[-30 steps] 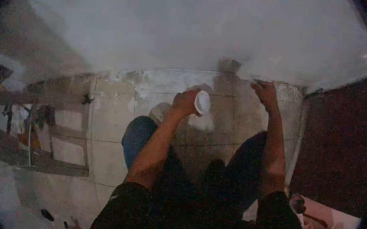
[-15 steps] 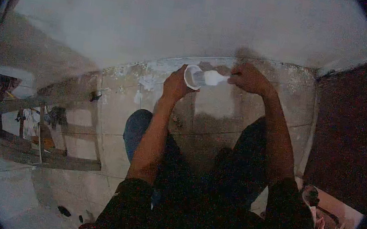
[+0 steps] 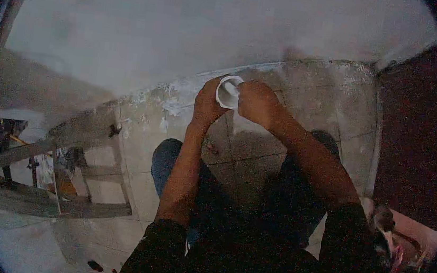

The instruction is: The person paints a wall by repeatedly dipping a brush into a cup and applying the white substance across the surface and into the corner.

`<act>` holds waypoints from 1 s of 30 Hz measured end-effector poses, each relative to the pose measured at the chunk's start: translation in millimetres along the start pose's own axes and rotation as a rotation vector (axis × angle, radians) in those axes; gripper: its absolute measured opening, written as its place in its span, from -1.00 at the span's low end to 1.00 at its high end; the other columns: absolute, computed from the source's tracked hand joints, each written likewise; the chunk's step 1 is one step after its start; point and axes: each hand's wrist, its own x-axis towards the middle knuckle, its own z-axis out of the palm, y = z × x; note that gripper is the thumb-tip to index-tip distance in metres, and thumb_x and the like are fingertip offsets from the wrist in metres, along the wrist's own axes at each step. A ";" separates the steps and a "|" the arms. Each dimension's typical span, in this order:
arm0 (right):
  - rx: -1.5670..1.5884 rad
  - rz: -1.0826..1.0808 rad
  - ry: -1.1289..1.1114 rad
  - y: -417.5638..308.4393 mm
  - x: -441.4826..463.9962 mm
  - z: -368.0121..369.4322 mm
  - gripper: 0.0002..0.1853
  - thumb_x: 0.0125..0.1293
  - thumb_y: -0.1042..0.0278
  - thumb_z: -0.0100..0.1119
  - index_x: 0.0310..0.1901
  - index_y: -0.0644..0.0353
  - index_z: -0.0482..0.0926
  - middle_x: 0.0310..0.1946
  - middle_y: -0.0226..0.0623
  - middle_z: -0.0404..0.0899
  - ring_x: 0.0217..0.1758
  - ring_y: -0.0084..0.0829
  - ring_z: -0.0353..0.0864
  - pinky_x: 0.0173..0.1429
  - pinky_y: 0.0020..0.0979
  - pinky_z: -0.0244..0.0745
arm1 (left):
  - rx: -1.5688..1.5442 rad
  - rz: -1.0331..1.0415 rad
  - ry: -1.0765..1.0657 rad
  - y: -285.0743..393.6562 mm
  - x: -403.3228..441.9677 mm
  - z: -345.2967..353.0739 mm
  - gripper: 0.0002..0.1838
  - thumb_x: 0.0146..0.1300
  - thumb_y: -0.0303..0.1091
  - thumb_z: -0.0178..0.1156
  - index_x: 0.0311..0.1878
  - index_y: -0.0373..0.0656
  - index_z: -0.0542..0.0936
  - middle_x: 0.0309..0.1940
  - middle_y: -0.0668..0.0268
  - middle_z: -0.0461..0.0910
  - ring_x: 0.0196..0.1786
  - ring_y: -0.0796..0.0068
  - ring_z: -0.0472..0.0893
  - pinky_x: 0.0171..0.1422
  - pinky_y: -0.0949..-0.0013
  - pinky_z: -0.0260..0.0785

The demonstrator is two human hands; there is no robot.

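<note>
Head view, itemised.

Item one: white cup (image 3: 222, 98), round-mouthed, smooth-walled, its rim a pale ring; plastic or card, cannot tell. Held above the tiled floor (image 3: 142, 155), toward the floor's wall edge, mouth turned up to the camera.

Item two: white tool (image 3: 232, 88), slim and pale, one end inside the cup's mouth; the rest is covered by fingers.

Item three: left hand (image 3: 207, 103), wrapped around the cup's left side, gripping it.

Item four: right hand (image 3: 258, 102), fingers closed on the tool just beside the cup's right rim; whether it also touches the rim, cannot tell.

Surroundings: floor of matt, beige square tiles with dark joints. Along its wall edge, crusty white smears (image 3: 172, 107), irregular in outline. Beyond, a pale, flat wall (image 3: 188, 21), faintly blotched. At the floor's right edge, a dark reddish-brown panel (image 3: 423, 142), material unclear. Toward the left edge, a greyish, wooden-looking frame (image 3: 91, 210) of straight bars. Near the lower right corner, a pinkish box (image 3: 419, 232) with crumpled pieces, too dim to identify. Toward the lower left, a small dark object (image 3: 94, 266), rounded. Wearer's clothing: blue trousers (image 3: 165, 158), dark sleeves (image 3: 162, 242).
</note>
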 end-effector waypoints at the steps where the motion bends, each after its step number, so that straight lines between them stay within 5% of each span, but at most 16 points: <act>1: 0.004 0.008 0.004 -0.9 -0.8 4.4 -0.71 0.19 0.39 0.21 -0.11 0.40 0.69 -0.28 0.20 0.69 -0.20 0.12 0.74 0.04 0.01 0.67 | -0.008 -0.016 0.003 3.0 -0.2 -0.1 -0.22 -0.05 -0.24 0.62 0.31 -0.05 0.54 0.23 0.14 0.61 0.29 0.01 0.57 0.34 0.04 0.46; 16: 0.108 0.092 0.077 11.4 2.7 13.4 -0.73 0.21 0.34 0.23 -0.26 0.45 0.66 -0.32 0.23 0.67 -0.17 0.14 0.73 0.06 0.06 0.61 | 0.042 -0.028 0.010 0.3 3.9 9.4 -0.17 -0.07 -0.19 0.64 0.32 -0.05 0.52 0.17 0.09 0.63 0.25 -0.04 0.59 0.29 0.00 0.49; 22: 0.208 -0.061 0.248 30.5 9.4 26.6 -0.63 0.21 0.26 0.26 -0.09 0.42 0.71 -0.24 0.25 0.68 -0.16 0.13 0.72 0.08 0.05 0.59 | 0.101 -0.263 -0.091 7.9 7.4 2.2 -0.13 -0.16 -0.09 0.70 0.26 -0.08 0.53 0.09 0.07 0.68 0.19 -0.07 0.63 0.21 -0.04 0.54; 27: 0.344 0.118 -0.082 19.4 6.4 -11.1 -0.62 0.19 0.22 0.28 -0.07 0.36 0.74 -0.13 0.19 0.70 -0.03 0.09 0.70 0.22 -0.03 0.57 | 0.083 -0.215 -0.121 12.3 7.1 -4.9 -0.07 -0.22 -0.01 0.71 0.26 -0.10 0.51 0.07 0.07 0.70 0.16 -0.08 0.65 0.16 -0.04 0.56; 30: 0.242 0.017 0.092 38.4 13.8 16.3 -0.62 0.18 0.21 0.27 -0.08 0.32 0.75 -0.15 0.16 0.71 0.01 0.08 0.69 0.25 0.00 0.54 | 0.099 -0.180 -0.095 2.8 3.2 -0.2 -0.04 -0.23 0.02 0.71 0.27 -0.11 0.49 0.06 0.09 0.70 0.15 -0.07 0.65 0.15 -0.02 0.56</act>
